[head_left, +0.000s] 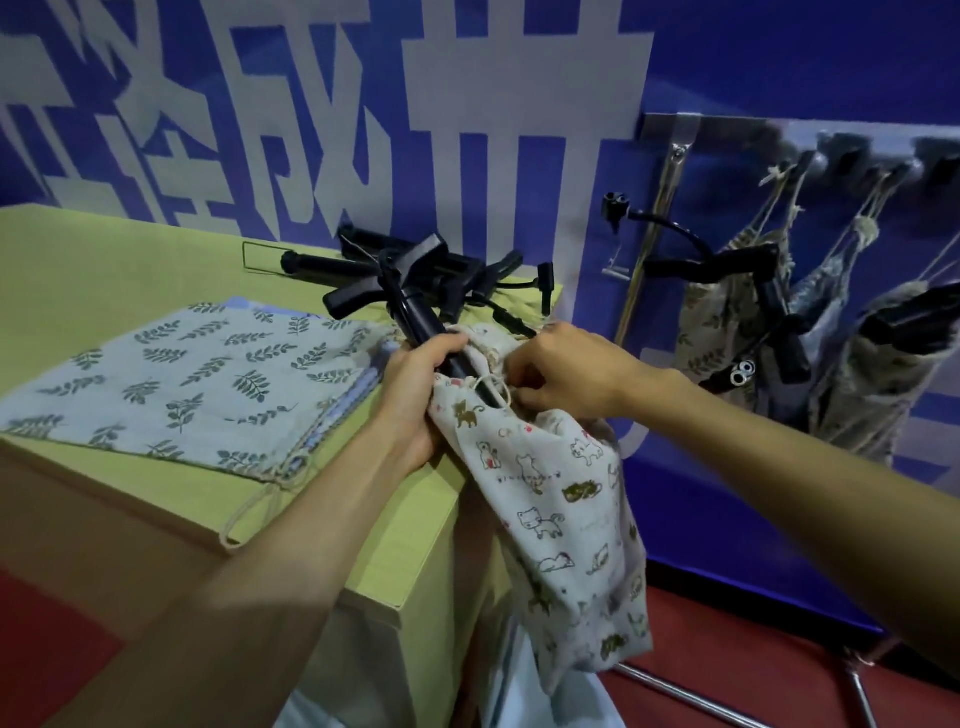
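Presently in hand: a black plastic stand with a round pole is being put into a cream cloth drawstring bag printed with small cats. The step is judged about half done, as only the lower end of the pole is inside the mouth.
Left hand: the left hand is closed round the pole just above the mouth of the bag.
Right hand: the fingers of the right hand are curled, and the rim of the bag is pinched beside the pale cord.
Place of the bag: it is held between both hands at the right edge of the yellow-green box, and its body hangs down past that edge.
Next move: the pole should be pushed deeper while the mouth is kept wide. The spread upper parts may catch on the cloth, so some folding is probably needed before the cord is pulled.
Nearby: a flat grey cloth bag with a leaf print lies on the box. A heap of other black stands lies behind it, and filled cloth bags hang on the wall at the right.
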